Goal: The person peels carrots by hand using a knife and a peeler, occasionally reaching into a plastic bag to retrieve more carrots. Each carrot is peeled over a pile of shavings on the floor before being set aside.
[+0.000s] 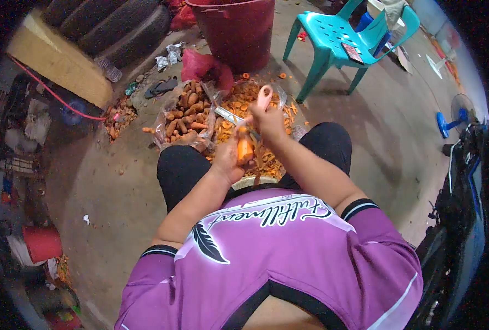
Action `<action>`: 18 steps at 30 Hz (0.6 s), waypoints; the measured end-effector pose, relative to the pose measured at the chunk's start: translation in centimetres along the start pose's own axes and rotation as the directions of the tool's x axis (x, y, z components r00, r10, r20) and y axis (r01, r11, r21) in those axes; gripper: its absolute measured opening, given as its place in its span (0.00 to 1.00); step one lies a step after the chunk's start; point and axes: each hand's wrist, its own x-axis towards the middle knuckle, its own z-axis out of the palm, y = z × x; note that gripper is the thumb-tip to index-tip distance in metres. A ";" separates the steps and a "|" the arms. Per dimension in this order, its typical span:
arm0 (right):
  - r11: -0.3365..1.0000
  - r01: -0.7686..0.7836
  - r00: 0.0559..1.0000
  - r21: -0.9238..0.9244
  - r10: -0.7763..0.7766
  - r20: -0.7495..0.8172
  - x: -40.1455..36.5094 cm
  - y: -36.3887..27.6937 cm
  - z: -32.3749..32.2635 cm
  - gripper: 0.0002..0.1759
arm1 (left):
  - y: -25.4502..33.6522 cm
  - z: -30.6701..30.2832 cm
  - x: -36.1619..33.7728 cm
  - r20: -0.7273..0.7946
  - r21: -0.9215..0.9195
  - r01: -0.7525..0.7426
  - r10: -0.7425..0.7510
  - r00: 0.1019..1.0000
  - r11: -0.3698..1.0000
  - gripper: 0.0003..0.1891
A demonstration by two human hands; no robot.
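My left hand [228, 162] is wrapped round a peeled orange carrot [245, 149], held over my lap between my knees. My right hand [270, 122] grips a peeler by its pink handle [264, 95], close above the carrot's upper end. A dark strip of peel hangs beside the carrot. Below and beyond the hands, orange peelings [239, 102] cover a spread plastic sheet. A flat silvery-white strip [228, 114] shows just left of the right hand. Unpeeled, dirt-brown carrots [187, 115] fill a clear plastic bag by my left knee.
A large dark red tub [236, 33] stands ahead, with a red sack [200, 67] at its foot. To its right is a turquoise plastic chair [332, 41]. Tyres [118, 33] lie at back left beside a yellowish block [57, 58]. A motorbike [456, 192] stands at right.
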 end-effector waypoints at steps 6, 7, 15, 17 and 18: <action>0.996 -0.032 0.989 0.086 0.044 -0.140 5.2 1.4 -2.0 0.14 | 0.4 0.9 -1.2 0.070 0.030 -0.028 0.026 0.997 0.999 0.18; 0.989 -0.075 0.991 0.126 0.087 -0.098 3.9 0.4 -2.0 0.15 | 0.5 0.2 -0.7 0.123 -0.016 -0.055 0.057 0.991 0.998 0.18; 0.999 0.034 0.996 0.036 -0.037 0.078 -0.4 0.8 0.7 0.13 | 0.0 -0.9 1.3 -0.044 0.067 -0.127 0.130 0.991 0.990 0.19; 0.997 0.051 0.999 -0.066 -0.051 -0.005 2.0 0.5 0.4 0.14 | -0.4 -1.1 0.7 0.026 0.042 -0.092 0.091 0.995 0.995 0.19; 0.973 0.091 0.994 -0.214 -0.102 -0.040 3.0 -0.1 -0.3 0.15 | -0.6 -0.9 0.2 0.057 0.028 -0.073 0.072 0.996 0.997 0.20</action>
